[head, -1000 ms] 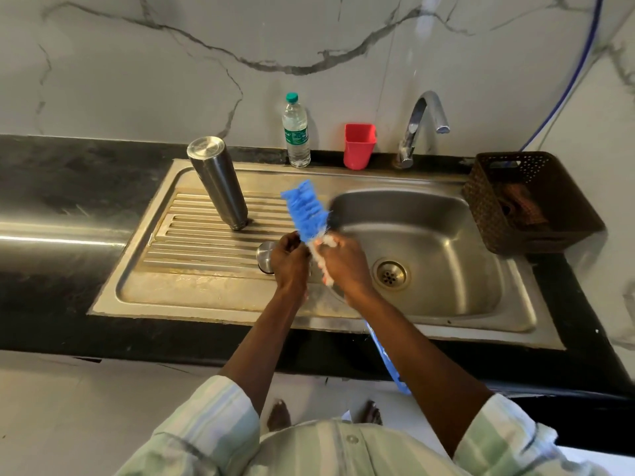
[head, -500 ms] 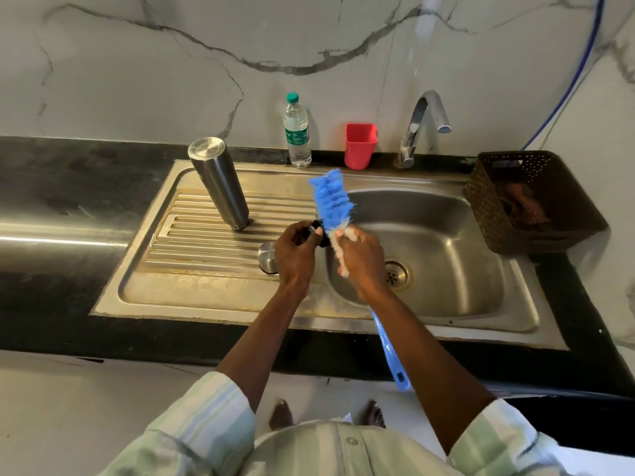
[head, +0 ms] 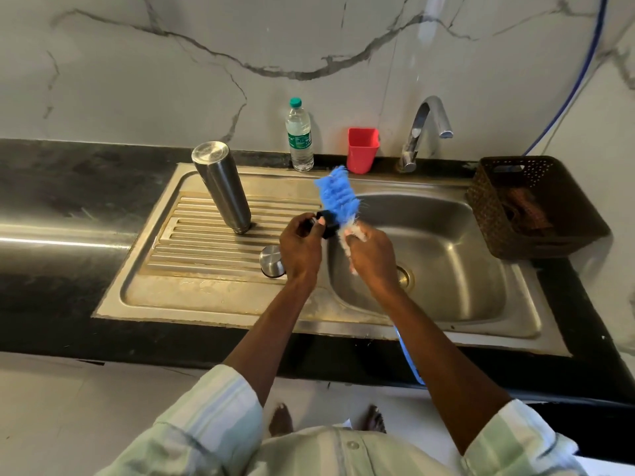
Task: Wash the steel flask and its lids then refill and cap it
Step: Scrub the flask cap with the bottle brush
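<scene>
Meanwhile, beside the flask (head: 221,190), the left hand (head: 300,247) is gripping a black lid (head: 329,223) while the right hand (head: 372,254) is clutching the brush (head: 338,195), hiding a steel cap (head: 271,261).

Both forearms extended forward, sleeves rolled; left hand (head: 300,247) and right hand (head: 372,250) side by side, fingers curled in grips

A black stone counter (head: 62,187) carries a steel sink unit (head: 213,304) with a ribbed drainboard on the left and a basin on the right. On the drainboard a steel flask (head: 221,192) stands inverted, with a steel lid (head: 271,261) nearer. Along the far edge stand a water bottle (head: 299,137), a red cup (head: 362,150) and a tap (head: 424,132). A brown basket (head: 536,207) sits at the right.
</scene>
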`<state>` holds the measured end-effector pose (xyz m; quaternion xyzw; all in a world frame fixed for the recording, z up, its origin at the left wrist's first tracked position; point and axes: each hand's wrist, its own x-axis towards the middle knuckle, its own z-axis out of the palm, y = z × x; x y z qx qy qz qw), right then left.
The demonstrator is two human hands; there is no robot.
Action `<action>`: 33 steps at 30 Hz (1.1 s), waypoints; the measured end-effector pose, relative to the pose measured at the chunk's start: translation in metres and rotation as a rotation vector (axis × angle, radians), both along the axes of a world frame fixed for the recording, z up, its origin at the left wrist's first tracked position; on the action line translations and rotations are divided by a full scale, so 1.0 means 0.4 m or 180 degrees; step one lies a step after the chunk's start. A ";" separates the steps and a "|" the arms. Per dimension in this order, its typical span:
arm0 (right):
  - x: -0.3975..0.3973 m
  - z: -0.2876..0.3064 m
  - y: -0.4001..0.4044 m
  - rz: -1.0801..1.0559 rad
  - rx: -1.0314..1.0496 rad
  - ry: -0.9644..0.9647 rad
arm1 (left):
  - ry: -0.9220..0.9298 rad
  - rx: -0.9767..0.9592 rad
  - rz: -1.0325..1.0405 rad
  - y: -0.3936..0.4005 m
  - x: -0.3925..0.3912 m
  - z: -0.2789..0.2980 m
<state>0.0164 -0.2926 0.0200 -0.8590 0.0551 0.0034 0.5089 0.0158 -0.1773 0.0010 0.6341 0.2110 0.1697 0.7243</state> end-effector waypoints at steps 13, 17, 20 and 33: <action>-0.027 0.021 0.013 0.0275 -0.0048 0.0155 | 0.0148 -0.0238 -0.0297 -0.004 -0.003 -0.036; 0.022 0.043 0.006 -0.0019 0.0122 0.0302 | 0.0046 -0.0057 -0.0509 -0.018 -0.028 -0.050; -0.006 0.034 0.025 0.0363 -0.0578 0.0055 | 0.0072 0.0079 -0.0301 -0.004 -0.007 -0.051; -0.012 0.045 -0.005 0.0319 -0.0310 -0.0038 | -0.0227 -0.0720 -0.0486 0.045 0.004 -0.045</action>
